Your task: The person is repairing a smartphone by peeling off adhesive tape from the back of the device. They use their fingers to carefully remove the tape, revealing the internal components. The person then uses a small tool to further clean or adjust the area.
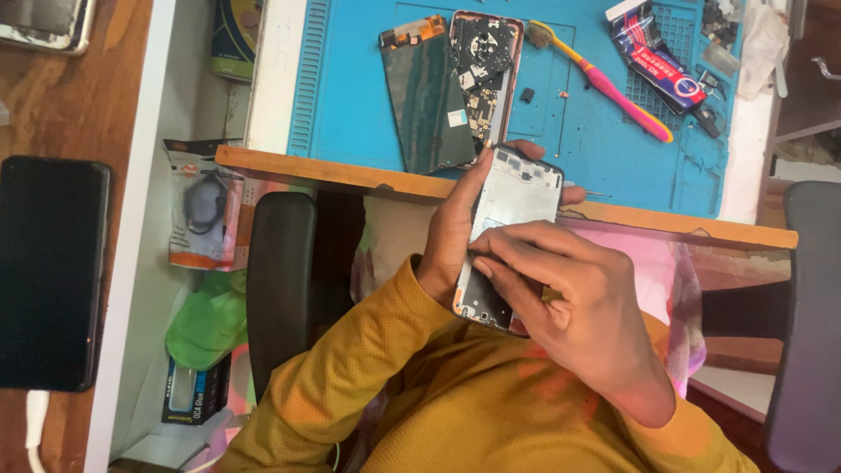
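Blue repair mat [368, 105] covers most of the wooden bench [350, 173] at top of view, w/ the person's lap and mustard-yellow sleeves [368, 377] below it.

Phone frame [508, 236], a pale mid-chassis w/ dark rim, is held up in front of the bench edge, roughly centre of view, tilted a bit to the right. Left hand [455, 228] wraps it from behind: fingers curled round the far side, tips showing at the top and right edges, thumb along the near long edge. Firm clasp, fingers closed on the frame. Right hand [578, 298] lies across the lower half of the frame, fingers bent and bunched, tips pressing on its face; can't tell if anything small is pinched between them.

On the mat just above: dark green back cover [429, 96] lying flat, touching an opened phone body [484, 74] w/ bare circuit boards showing. Right of those, a small black part [526, 95], then a pink-and-yellow toothbrush [604, 83] lying diagonal. Red-and-blue packet [661, 66] near the mat's top right corner, w/ bits of dark scrap beside it.

Left side: black phone [48, 271] face up on brown wood, white cable at its lower end. Shelf gap between holds a blister pack [206, 219] and a green bag [210, 320]. Black chair back [280, 280] under the bench edge.
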